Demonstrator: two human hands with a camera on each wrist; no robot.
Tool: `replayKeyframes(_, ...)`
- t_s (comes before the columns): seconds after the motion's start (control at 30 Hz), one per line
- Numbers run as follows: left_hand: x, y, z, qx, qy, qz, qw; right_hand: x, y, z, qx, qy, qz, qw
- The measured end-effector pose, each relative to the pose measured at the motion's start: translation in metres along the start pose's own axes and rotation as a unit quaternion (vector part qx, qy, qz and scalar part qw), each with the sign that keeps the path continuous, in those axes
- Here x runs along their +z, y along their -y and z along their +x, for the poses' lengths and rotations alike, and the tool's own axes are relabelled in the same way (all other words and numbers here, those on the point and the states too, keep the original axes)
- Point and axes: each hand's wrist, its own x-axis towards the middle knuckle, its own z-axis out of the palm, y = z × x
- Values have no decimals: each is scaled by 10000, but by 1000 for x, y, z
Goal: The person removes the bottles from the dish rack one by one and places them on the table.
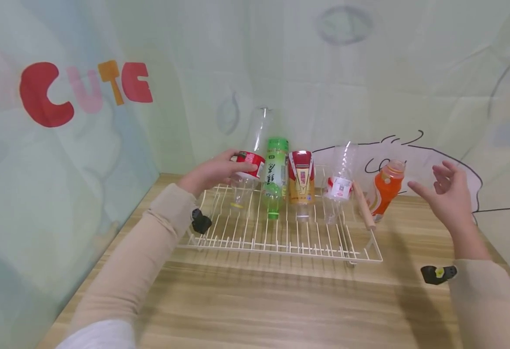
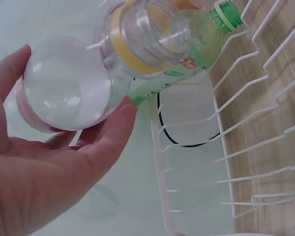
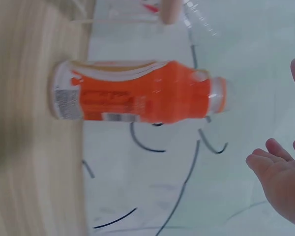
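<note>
The left hand [image 1: 217, 169] was gripping a clear red-labelled bottle [image 1: 253, 158], which was turned neck down, with the thumb on one side and the fingers on the other. To the right of this hand, a green bottle [image 1: 275, 169] and a red-and-yellow bottle [image 1: 301, 179] were also neck down in the white wire rack [image 1: 276, 250]. The right hand [image 1: 451, 196] was in the air, its thumb spread away from loosely bent fingers; to its left, near but not touching, stood an orange bottle [image 1: 386, 186].
</note>
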Motion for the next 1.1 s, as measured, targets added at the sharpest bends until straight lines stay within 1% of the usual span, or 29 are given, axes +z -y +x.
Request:
replayKeyframes(0.1, 4, -6, -6, 63, 216, 71, 9997, -5, 14, -3, -228, 68, -60, 9997)
replayKeyframes(0.27, 14, -16, -15, 138, 546, 186, 9982, -11, 35, -9, -628, 214, -57, 9978)
replayKeyframes(0.37, 20, -20, -18, 238, 705, 324, 9967, -11, 47, -14, -893, 339, -58, 9954)
replayKeyframes(0.53, 30, -25, -21, 340, 829, 527, 9946, -6, 64, -24, -1342, 577, 51, 9893)
replayKeyframes(0.63, 36, -26, -21, 412, 917, 563, 9933, 1, 73, -29, -1671, 686, 153, 9834)
replayKeyframes(0.77, 41, -24, -20, 548, 1004, 718, 9908, 8, 86, -36, -2038, 900, 101, 9748)
replayKeyframes(0.93, 48, -26, -22, 571, 885, 1155, 9877, 16, 103, -45, -2329, 1194, -339, 9645)
replayKeyframes(1.0, 51, -28, -23, 593, 886, 1299, 9858, 19, 110, -49, -2498, 1221, -516, 9592)
replayKeyframes(1.1, 55, -29, -23, 632, 949, 1395, 9836, 24, 117, -56, -2716, 1225, -683, 9521)
